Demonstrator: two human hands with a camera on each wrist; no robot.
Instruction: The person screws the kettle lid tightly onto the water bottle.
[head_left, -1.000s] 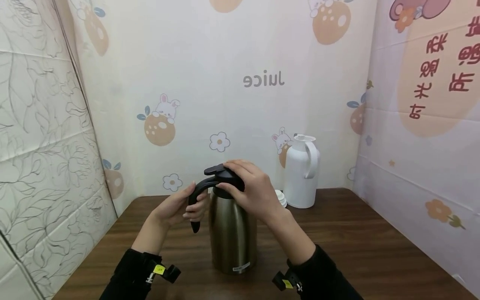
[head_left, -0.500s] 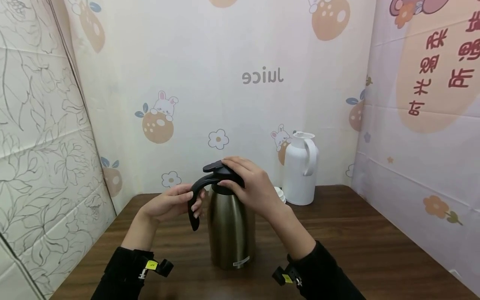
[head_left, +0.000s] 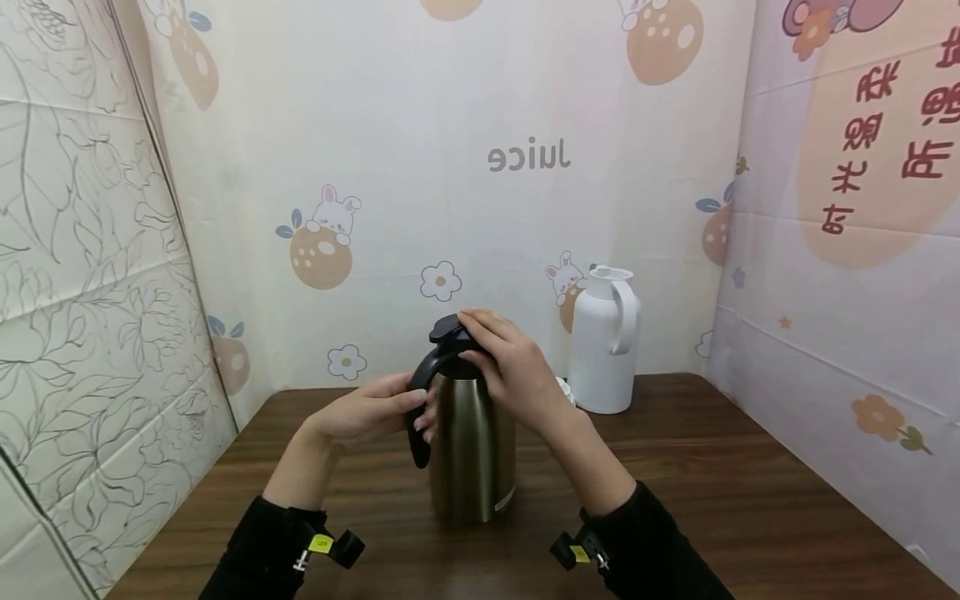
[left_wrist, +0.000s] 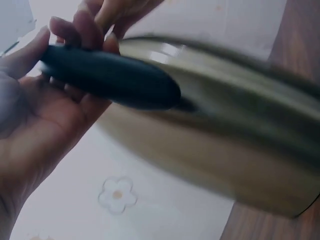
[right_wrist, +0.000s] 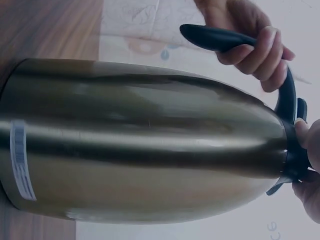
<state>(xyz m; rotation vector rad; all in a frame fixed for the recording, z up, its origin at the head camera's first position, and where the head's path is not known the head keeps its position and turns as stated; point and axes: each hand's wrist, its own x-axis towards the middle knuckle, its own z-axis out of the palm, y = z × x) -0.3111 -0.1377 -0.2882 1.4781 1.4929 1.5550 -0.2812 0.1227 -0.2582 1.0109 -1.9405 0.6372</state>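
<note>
A bronze-coloured metal thermos jug stands on the table, with a black lid at its top. My left hand grips the jug's curved black handle, thumb on the near side; in the left wrist view the fingers wrap around that handle. From the right, my right hand holds the lid, fingers over the top and thumb lower at the collar, covering much of it. A barcode label shows near the jug's base in the right wrist view.
Behind and to the right stands a white jug with its handle facing forward. A small white round piece beside it is mostly hidden by my right hand. The brown wooden table ends at a patterned cloth wall.
The thermos jug has turned on the table: its handle has swung to the right and nearer to me, and the label has shifted right. My left hand moved along, still holding the handle.
</note>
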